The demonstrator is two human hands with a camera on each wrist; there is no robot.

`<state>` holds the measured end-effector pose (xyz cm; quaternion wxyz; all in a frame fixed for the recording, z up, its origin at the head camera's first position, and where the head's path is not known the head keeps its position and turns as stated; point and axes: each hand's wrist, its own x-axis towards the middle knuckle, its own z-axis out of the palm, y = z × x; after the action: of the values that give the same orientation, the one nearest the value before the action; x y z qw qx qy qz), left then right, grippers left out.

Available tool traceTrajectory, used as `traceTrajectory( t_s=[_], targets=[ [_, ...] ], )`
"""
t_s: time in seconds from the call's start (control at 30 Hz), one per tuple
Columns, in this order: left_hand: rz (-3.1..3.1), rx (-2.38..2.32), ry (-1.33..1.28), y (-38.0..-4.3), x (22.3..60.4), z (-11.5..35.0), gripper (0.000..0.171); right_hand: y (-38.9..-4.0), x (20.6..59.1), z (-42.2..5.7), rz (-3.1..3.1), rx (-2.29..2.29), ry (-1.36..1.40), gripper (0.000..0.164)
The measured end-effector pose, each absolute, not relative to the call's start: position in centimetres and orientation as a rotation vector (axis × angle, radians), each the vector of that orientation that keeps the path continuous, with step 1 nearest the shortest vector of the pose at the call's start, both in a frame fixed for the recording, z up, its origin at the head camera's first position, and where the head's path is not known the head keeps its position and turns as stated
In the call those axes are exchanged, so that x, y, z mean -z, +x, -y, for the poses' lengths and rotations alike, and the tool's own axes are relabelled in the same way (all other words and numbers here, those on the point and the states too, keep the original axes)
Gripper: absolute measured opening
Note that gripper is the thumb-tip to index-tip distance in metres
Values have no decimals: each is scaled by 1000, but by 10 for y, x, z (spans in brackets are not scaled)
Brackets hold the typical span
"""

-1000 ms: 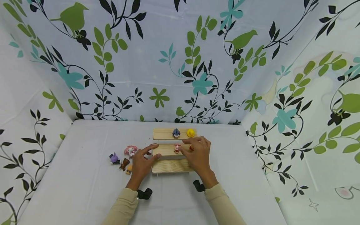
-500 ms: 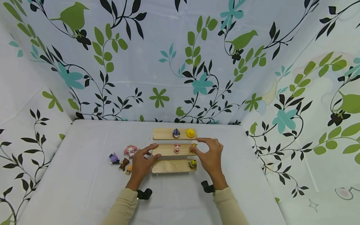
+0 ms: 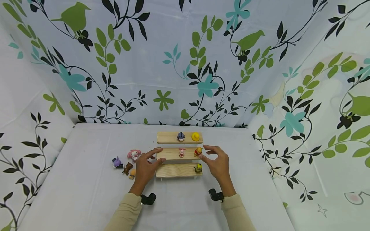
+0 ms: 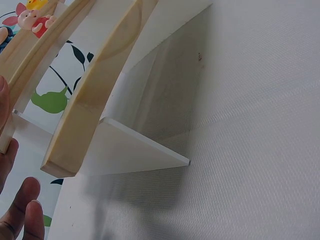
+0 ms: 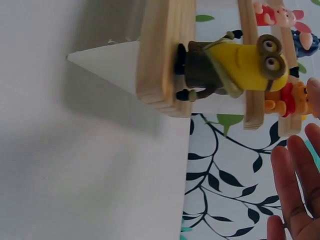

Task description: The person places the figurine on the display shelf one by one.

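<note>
3-tier wood shelf [image 3: 170, 173], table [image 3: 248, 195] ctr.: Eeyore [image 3: 181, 136], yellow fig. [image 3: 195, 136], Piglet [image 3: 181, 152], Pooh [image 3: 198, 151], Minion [image 3: 198, 168] on; My Melody [image 3: 134, 155], purple fig. [image 3: 117, 163], brown fig. [image 3: 127, 168], orange fig. [image 3: 132, 174] at left prob. pending; L. hand [image 3: 145, 168] pinching mid. tier [image 3: 170, 154], left end; R. hand [image 3: 218, 165] parted, nothing gripped, thumb by Pooh.

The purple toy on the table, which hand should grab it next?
Probably the left hand. It's at the left end of the middle shelf, closer to the purple toy, though it would have to let go first. The right hand is at the other end, beside the yellow bear.
</note>
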<state>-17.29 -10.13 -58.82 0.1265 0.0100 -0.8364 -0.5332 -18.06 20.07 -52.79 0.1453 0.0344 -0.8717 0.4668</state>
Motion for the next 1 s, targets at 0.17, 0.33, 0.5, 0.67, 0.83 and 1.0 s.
traceTrajectory(
  t_s=[0.17,0.33,0.5,0.67,0.83,1.0],
  targets=[
    [2440,1549,37,-173,587,101,44,-182,535,-204,2541,-1397,89,38],
    [2442,1551,42,-172,587,101,44,-184,540,-205,2559,-1438,63,35],
    [2448,1544,47,-172,587,101,44,-187,543,-204,2579,-1466,47,37],
    [2445,1532,33,-172,586,101,45,-189,545,-201,2598,-1452,32,38],
    [2459,1530,33,-172,586,103,45,-191,548,-200,2604,-1485,3,38],
    [2471,1541,26,-172,586,104,44,-193,548,-201,2611,-1528,-24,38]
  ],
)
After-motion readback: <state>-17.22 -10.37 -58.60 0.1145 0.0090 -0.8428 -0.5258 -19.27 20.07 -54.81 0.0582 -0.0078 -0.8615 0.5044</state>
